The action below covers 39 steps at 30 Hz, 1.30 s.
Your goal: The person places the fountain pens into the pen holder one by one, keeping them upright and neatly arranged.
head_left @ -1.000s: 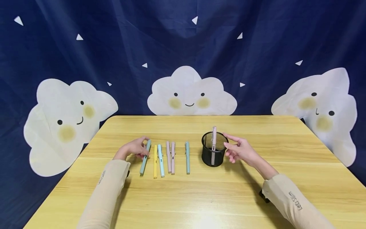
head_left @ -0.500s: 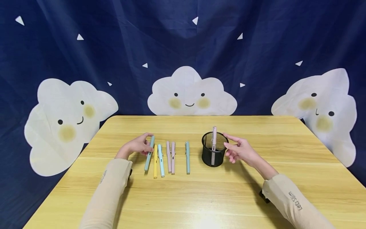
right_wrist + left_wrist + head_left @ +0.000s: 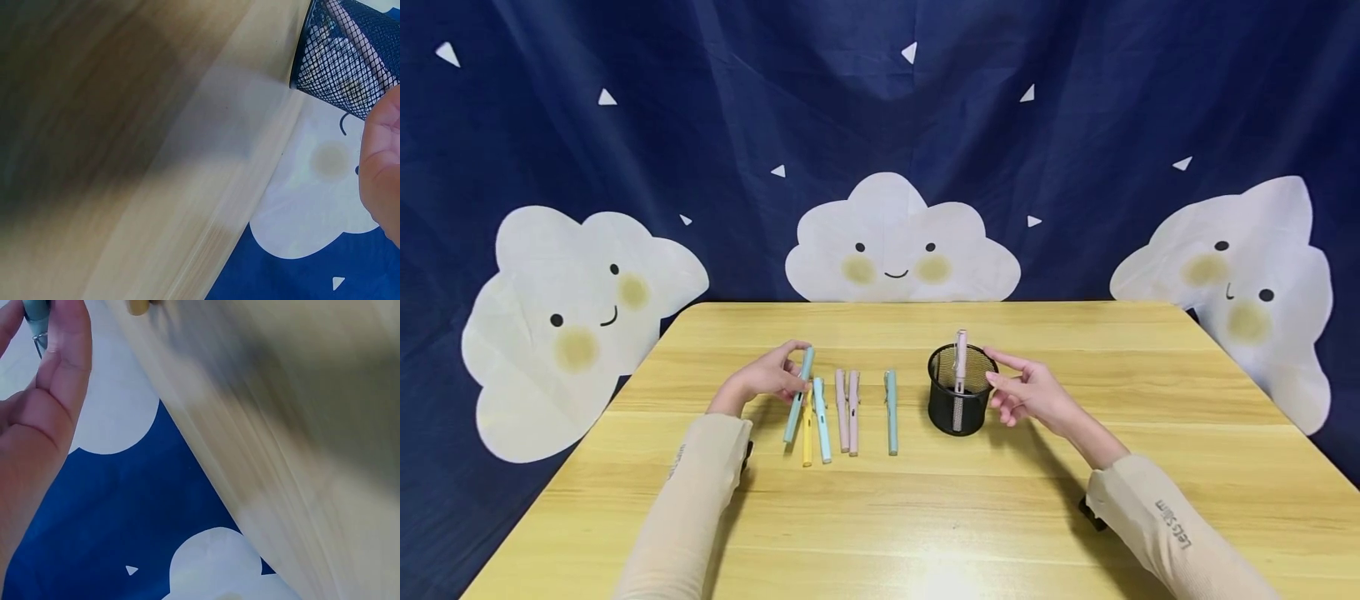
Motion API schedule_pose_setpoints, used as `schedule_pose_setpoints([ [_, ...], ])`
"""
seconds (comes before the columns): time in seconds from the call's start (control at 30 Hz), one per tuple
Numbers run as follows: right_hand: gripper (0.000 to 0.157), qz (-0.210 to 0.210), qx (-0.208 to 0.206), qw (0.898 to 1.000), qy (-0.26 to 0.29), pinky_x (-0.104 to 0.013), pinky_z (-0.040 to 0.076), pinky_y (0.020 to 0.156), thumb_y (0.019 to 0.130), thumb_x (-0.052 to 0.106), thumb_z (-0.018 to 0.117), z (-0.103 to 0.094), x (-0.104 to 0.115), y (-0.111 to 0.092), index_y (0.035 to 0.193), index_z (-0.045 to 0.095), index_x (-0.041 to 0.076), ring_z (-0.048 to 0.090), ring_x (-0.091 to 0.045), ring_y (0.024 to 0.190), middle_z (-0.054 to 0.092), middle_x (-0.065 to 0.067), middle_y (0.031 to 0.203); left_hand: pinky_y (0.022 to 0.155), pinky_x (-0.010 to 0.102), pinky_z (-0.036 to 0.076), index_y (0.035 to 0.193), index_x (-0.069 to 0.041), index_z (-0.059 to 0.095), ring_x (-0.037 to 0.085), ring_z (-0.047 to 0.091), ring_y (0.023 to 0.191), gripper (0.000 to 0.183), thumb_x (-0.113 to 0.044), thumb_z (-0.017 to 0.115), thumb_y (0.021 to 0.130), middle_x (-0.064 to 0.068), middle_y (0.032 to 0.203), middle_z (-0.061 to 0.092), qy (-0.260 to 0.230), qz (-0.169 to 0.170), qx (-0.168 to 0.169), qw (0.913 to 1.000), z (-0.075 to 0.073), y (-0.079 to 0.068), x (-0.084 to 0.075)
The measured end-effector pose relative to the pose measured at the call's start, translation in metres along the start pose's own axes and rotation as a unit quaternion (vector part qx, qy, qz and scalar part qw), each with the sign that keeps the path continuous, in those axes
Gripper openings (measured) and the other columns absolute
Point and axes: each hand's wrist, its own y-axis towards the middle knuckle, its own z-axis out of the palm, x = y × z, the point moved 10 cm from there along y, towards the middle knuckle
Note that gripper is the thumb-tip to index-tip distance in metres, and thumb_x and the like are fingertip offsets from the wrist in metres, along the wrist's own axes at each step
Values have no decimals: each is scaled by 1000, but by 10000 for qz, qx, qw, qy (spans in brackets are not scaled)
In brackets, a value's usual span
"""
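Note:
My left hand (image 3: 769,375) pinches a teal pen (image 3: 794,412) between thumb and fingers, its cap end tilted up. In the left wrist view that pen (image 3: 37,319) shows at the top left, its clip beside the fingers. The held pen overlaps the yellow pen (image 3: 807,442) in the head view. At the right, my right hand (image 3: 1033,396) holds the side of a black mesh pen holder (image 3: 957,417) by its rim with thumb and index finger. A pale pink pen (image 3: 961,358) stands inside the holder; the mesh (image 3: 340,69) also shows in the right wrist view.
Right of the yellow pen lie a light blue pen (image 3: 822,421), two mauve pens (image 3: 842,417) side by side, and another teal pen (image 3: 891,417). All lie lengthwise on the wooden table (image 3: 880,517). A dark blue curtain (image 3: 737,108) with clouds hangs behind.
My left hand has lifted the teal pen and moved it to the right, towards the yellow pen. The right hand and the pen holder have stayed in place.

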Motion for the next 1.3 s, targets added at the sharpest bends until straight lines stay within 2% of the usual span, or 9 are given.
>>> schedule_pose_setpoints([
  [0.2, 62, -30, 9, 10000, 8, -25, 48, 43, 91, 17, 53, 0, 1, 1, 142, 19, 5, 54, -12, 44, 62, -11, 63, 57, 40, 51, 139, -1, 19, 16, 49, 50, 74, 8, 60, 78, 10, 72, 47, -228, 240, -189, 9993, -1, 3, -9],
  [0.37, 61, -52, 49, 10000, 30, -24, 48, 43, 91, 17, 52, 1, 1, 1, 142, 19, 5, 54, -12, 44, 62, -11, 63, 58, 43, 51, 140, -4, 22, 21, 53, 52, 75, 9, 61, 77, 15, 77, 53, -341, 398, -294, 9982, 0, 7, -14],
  [0.47, 61, -61, 56, 10000, 43, -24, 48, 43, 91, 16, 52, 1, 1, 1, 142, 19, 5, 54, -12, 44, 62, -11, 63, 59, 47, 50, 140, -6, 26, 24, 54, 54, 73, 8, 61, 78, 16, 78, 52, -315, 489, -358, 9977, 2, 10, -18],
  [0.7, 61, -47, 56, 10000, 35, -24, 47, 43, 91, 17, 52, 1, 0, 1, 142, 19, 5, 54, -12, 44, 62, -11, 63, 59, 38, 52, 136, -8, 37, 20, 53, 56, 64, 5, 63, 79, 14, 84, 44, -317, 517, -515, 9968, 6, 17, -24],
  [0.9, 61, -30, 78, 10000, 52, -25, 48, 43, 91, 17, 52, 1, -1, 1, 142, 19, 6, 54, -13, 44, 62, -11, 64, 63, 46, 51, 133, -7, 41, 22, 54, 56, 60, 2, 65, 78, 16, 89, 47, -107, 661, -631, 9958, 9, 22, -32],
  [1.03, 61, -47, 51, 10000, 43, -24, 48, 43, 91, 17, 52, 0, -1, 1, 142, 19, 6, 54, -13, 44, 62, -10, 63, 63, 45, 51, 133, -6, 42, 22, 55, 57, 59, 1, 65, 79, 16, 89, 49, -26, 822, -679, 9943, 11, 23, -39],
  [1.3, 62, -44, 30, 10000, 42, -25, 48, 43, 91, 17, 52, -1, -2, 1, 142, 19, 5, 54, -13, 44, 62, -12, 64, 68, 54, 48, 131, -4, 43, 42, 55, 69, 57, 3, 64, 79, 14, 86, 51, -202, 1017, -656, 9924, 16, 26, -49],
])
